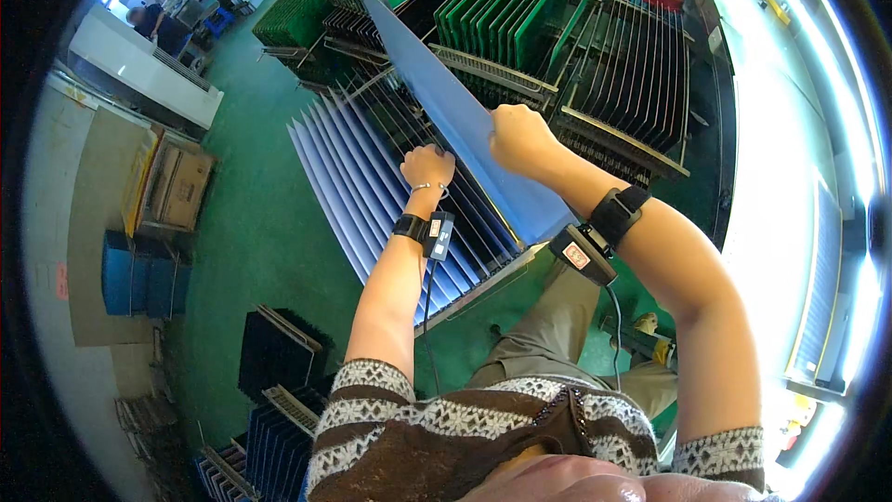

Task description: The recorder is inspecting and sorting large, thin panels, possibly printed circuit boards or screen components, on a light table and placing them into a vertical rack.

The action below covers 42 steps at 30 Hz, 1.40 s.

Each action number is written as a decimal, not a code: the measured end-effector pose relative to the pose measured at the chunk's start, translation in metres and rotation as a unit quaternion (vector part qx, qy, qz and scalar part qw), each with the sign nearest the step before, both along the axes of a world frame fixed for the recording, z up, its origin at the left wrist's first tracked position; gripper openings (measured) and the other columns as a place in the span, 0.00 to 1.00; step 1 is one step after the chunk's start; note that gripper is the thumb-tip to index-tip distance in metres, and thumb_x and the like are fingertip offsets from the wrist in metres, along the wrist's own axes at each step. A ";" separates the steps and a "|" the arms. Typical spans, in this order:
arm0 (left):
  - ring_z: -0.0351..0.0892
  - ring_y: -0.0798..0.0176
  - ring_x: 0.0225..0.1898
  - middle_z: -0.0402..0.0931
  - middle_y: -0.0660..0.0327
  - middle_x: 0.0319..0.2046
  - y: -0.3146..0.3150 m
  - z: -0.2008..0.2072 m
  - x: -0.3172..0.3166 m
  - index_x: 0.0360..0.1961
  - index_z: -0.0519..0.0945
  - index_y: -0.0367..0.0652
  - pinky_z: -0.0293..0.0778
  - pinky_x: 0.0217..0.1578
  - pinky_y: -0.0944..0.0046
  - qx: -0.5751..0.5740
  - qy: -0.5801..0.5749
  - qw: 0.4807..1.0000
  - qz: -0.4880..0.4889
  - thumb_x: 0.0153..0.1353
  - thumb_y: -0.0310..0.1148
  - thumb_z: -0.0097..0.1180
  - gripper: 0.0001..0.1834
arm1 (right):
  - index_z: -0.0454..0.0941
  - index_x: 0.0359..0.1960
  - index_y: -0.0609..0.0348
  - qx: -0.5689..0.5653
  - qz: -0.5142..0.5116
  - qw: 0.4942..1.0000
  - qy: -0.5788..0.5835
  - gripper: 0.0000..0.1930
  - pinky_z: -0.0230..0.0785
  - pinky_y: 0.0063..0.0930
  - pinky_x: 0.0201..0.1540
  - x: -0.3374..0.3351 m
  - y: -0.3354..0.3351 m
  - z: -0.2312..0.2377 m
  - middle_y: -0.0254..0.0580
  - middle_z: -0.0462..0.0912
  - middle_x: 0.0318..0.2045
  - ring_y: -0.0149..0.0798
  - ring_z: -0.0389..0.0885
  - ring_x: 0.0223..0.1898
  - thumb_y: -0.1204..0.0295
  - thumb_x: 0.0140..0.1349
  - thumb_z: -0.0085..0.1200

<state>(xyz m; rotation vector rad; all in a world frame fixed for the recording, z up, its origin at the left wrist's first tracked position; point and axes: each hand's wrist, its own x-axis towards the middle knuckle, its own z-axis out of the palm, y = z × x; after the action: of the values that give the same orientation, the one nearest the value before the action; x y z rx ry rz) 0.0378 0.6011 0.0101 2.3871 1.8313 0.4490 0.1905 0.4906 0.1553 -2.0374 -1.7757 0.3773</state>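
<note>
A large, thin blue panel (432, 84) stands on edge at a tilt in a wire rack (474, 296). My right hand (522, 139) is closed on the panel's upper right edge, its fingertips hidden. On the panel's left side, my left hand (428, 166) is curled among the rack's thin dividers. What its fingers hold, if anything, is hidden. Left of that hand, several pale blue panels (339, 163) stand in a row in the same rack. Black straps with small cabled devices circle both my wrists.
Farther back, racks hold several green panels (506, 9), with a rack of dark upright dividers (632, 70) at the right. A brightly lit bench (776, 158) runs along the right side. At lower left, dark racks (279, 353) stand on the green floor (237, 242). A person (149, 23) is far off at upper left.
</note>
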 end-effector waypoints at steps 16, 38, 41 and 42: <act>0.74 0.51 0.35 0.77 0.57 0.27 -0.001 -0.008 -0.005 0.21 0.81 0.47 0.67 0.35 0.53 -0.022 -0.011 1.000 -0.005 0.43 0.40 0.53 0.10 | 0.77 0.23 0.67 -0.022 -0.014 1.000 -0.004 0.07 0.73 0.38 0.39 -0.005 0.002 -0.001 0.58 0.79 0.27 0.52 0.79 0.33 0.74 0.43 0.52; 0.77 0.52 0.43 0.77 0.51 0.40 0.037 0.028 0.007 0.35 0.81 0.42 0.73 0.43 0.58 -0.177 0.072 0.978 0.081 0.52 0.39 0.47 0.16 | 0.57 0.58 0.55 -0.003 0.065 0.996 0.053 0.30 0.66 0.44 0.47 -0.035 -0.030 -0.055 0.55 0.73 0.44 0.55 0.74 0.44 0.51 0.58 0.43; 0.78 0.51 0.41 0.78 0.50 0.36 0.048 0.017 0.009 0.31 0.82 0.42 0.74 0.40 0.58 -0.142 0.085 0.986 0.036 0.49 0.34 0.48 0.13 | 0.66 0.51 0.58 0.043 0.110 0.987 0.113 0.23 0.67 0.41 0.46 0.005 -0.089 -0.048 0.54 0.76 0.42 0.52 0.75 0.43 0.58 0.57 0.47; 0.77 0.50 0.40 0.77 0.48 0.35 0.049 0.013 0.009 0.30 0.81 0.40 0.73 0.39 0.57 -0.122 0.058 0.991 0.011 0.47 0.34 0.49 0.13 | 0.68 0.49 0.60 0.042 0.113 0.984 0.129 0.21 0.67 0.40 0.47 0.021 -0.116 -0.044 0.53 0.77 0.41 0.51 0.75 0.43 0.60 0.57 0.47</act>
<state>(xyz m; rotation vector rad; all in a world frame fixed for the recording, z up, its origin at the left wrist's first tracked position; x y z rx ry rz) 0.0469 0.6504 0.0231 2.2722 1.8393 0.0824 0.2118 0.3750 0.1108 -1.6499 -1.8290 0.5935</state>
